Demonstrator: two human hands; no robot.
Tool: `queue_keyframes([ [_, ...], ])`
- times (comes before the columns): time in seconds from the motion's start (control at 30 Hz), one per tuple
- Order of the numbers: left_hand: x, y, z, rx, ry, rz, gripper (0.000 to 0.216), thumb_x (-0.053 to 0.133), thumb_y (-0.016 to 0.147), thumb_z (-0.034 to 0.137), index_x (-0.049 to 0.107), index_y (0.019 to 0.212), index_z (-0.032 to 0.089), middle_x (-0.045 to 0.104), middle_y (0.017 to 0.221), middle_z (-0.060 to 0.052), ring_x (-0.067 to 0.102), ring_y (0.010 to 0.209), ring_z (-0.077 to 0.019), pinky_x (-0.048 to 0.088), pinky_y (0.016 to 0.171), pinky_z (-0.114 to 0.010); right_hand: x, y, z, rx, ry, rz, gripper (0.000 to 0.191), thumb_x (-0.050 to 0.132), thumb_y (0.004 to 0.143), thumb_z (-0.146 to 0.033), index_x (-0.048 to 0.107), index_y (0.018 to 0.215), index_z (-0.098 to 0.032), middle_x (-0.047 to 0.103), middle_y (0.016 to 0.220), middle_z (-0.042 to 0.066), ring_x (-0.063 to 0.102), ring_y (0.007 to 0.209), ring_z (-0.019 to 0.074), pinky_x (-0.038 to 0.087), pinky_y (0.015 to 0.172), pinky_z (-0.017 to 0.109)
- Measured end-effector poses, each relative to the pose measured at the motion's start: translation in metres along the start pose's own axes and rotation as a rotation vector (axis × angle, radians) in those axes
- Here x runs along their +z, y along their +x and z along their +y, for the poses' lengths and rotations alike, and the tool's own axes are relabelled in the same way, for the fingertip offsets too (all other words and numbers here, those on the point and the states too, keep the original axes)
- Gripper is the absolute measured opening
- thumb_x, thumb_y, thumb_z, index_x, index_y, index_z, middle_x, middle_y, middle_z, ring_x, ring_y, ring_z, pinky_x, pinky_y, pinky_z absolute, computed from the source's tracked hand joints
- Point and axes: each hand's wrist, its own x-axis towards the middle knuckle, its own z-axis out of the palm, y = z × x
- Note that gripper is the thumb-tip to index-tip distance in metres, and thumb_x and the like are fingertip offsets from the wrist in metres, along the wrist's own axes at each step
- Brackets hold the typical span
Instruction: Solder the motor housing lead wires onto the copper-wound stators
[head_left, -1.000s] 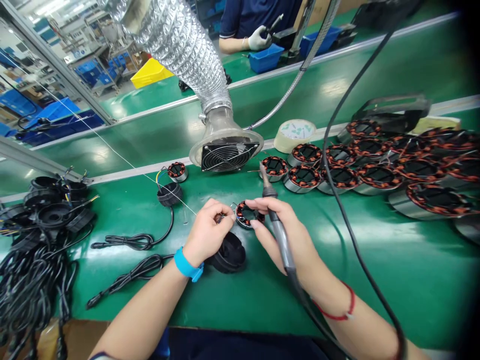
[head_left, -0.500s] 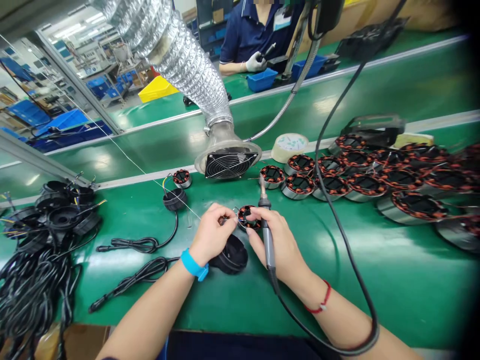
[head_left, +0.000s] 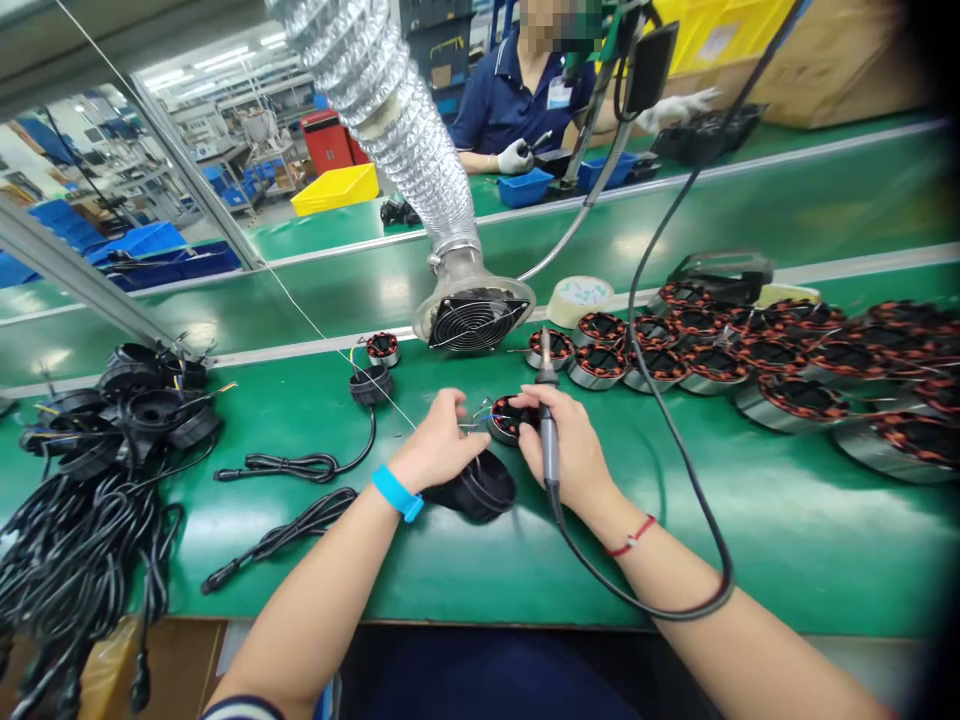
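Our left hand (head_left: 441, 447) is curled up, fingertips pinching the thin wire leads (head_left: 475, 411) that stick out of the small stator (head_left: 508, 420). Our right hand (head_left: 574, 452) is closed round the soldering iron (head_left: 550, 432), and its fingertips also touch the stator's right edge. So the stator sits between both hands, low over the green worktop (head_left: 465, 560), just past a black round housing (head_left: 480, 486) that lies under our left wrist.

The iron's long axis runs almost straight away from us. Its tip points at the far side of the worktop, towards the extractor fan (head_left: 474, 321), and its handle end is towards us. Its black cable (head_left: 660, 590) loops out to the right and climbs up out of view.

A blue wristband (head_left: 397, 493) is on the left wrist and a red string (head_left: 634, 536) on the right.

Further out:
- a crowd of copper-wound stators (head_left: 697, 358) to the right
- a tape roll (head_left: 579, 298) with greenish print too small to read
- a heap of black housings with cables (head_left: 127, 420) on the left

Across the line a co-worker (head_left: 517, 95) in a dark polo wears a badge, but we can't read it from here.
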Motion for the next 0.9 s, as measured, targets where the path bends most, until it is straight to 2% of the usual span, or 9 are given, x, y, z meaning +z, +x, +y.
queue_keyframes([
  [0.07, -0.005, -0.002, -0.004, -0.037, -0.008, -0.156, 0.022, 0.064, 0.075, 0.031, 0.056, 0.088, 0.015, 0.056, 0.077, 0.0, 0.047, 0.064, -0.0109, 0.038, 0.061, -0.024, 0.003, 0.002, 0.002, -0.046, 0.015, -0.078, 0.053, 0.048, 0.072, -0.01, 0.04, 0.123, -0.022, 0.063, 0.11, 0.009, 0.057, 0.103, 0.0261, 0.045, 0.088, 0.046],
  [0.13, -0.007, -0.002, -0.007, -0.061, -0.14, -0.261, 0.021, 0.061, 0.076, 0.035, 0.056, 0.073, 0.014, 0.052, 0.065, 0.002, 0.046, 0.061, -0.0108, 0.036, 0.059, -0.023, 0.005, 0.005, 0.003, -0.087, 0.024, -0.153, 0.055, 0.049, 0.069, -0.01, 0.042, 0.123, -0.021, 0.062, 0.114, 0.01, 0.057, 0.105, 0.026, 0.044, 0.092, 0.046],
  [0.23, -0.01, 0.001, -0.007, -0.127, -0.464, -0.247, 0.024, 0.064, 0.071, 0.036, 0.057, 0.07, 0.013, 0.058, 0.068, 0.0, 0.049, 0.062, -0.0104, 0.037, 0.063, -0.023, 0.007, 0.008, 0.002, -0.095, 0.017, -0.201, 0.05, 0.049, 0.072, -0.011, 0.045, 0.122, -0.018, 0.063, 0.109, 0.01, 0.058, 0.101, 0.0263, 0.042, 0.092, 0.047],
  [0.3, -0.015, 0.002, -0.006, -0.158, -0.561, -0.211, 0.025, 0.067, 0.068, 0.035, 0.059, 0.07, 0.012, 0.061, 0.069, -0.002, 0.052, 0.064, -0.0106, 0.038, 0.066, -0.023, 0.006, 0.009, 0.001, -0.069, 0.0, -0.2, 0.047, 0.051, 0.074, -0.013, 0.045, 0.121, -0.018, 0.064, 0.103, 0.01, 0.057, 0.096, 0.0273, 0.043, 0.087, 0.047],
  [0.43, -0.026, 0.004, 0.0, -0.212, -0.483, -0.16, 0.026, 0.062, 0.073, 0.038, 0.059, 0.064, 0.014, 0.055, 0.053, 0.002, 0.046, 0.051, -0.0082, 0.036, 0.058, -0.022, -0.001, 0.006, -0.002, -0.034, -0.011, -0.195, 0.048, 0.055, 0.072, -0.014, 0.045, 0.119, -0.018, 0.062, 0.094, 0.009, 0.056, 0.085, 0.0271, 0.045, 0.075, 0.042],
  [0.57, -0.025, 0.008, 0.011, -0.278, -0.372, -0.163, 0.022, 0.06, 0.073, 0.03, 0.058, 0.057, 0.014, 0.045, 0.04, 0.005, 0.041, 0.044, -0.0077, 0.034, 0.054, -0.022, -0.006, 0.0, -0.004, -0.067, 0.049, -0.21, 0.048, 0.055, 0.074, -0.016, 0.043, 0.121, -0.019, 0.061, 0.096, 0.01, 0.056, 0.087, 0.0272, 0.046, 0.075, 0.042],
  [0.73, -0.018, 0.02, 0.03, -0.39, -0.337, -0.256, 0.01, 0.062, 0.064, 0.021, 0.056, 0.059, 0.014, 0.055, 0.049, 0.002, 0.05, 0.046, -0.0091, 0.039, 0.054, -0.023, -0.009, 0.0, -0.005, -0.051, 0.108, -0.242, 0.045, 0.054, 0.075, -0.015, 0.045, 0.119, -0.016, 0.061, 0.097, 0.012, 0.055, 0.087, 0.0273, 0.047, 0.076, 0.043],
  [0.9, -0.013, 0.02, 0.037, -0.381, -0.269, -0.257, 0.018, 0.066, 0.064, 0.025, 0.053, 0.059, 0.014, 0.046, 0.049, 0.007, 0.042, 0.041, -0.005, 0.035, 0.049, -0.021, -0.013, 0.004, -0.006, -0.004, 0.155, -0.253, 0.047, 0.054, 0.075, -0.013, 0.044, 0.121, -0.016, 0.062, 0.097, 0.011, 0.056, 0.088, 0.0269, 0.048, 0.077, 0.044],
])
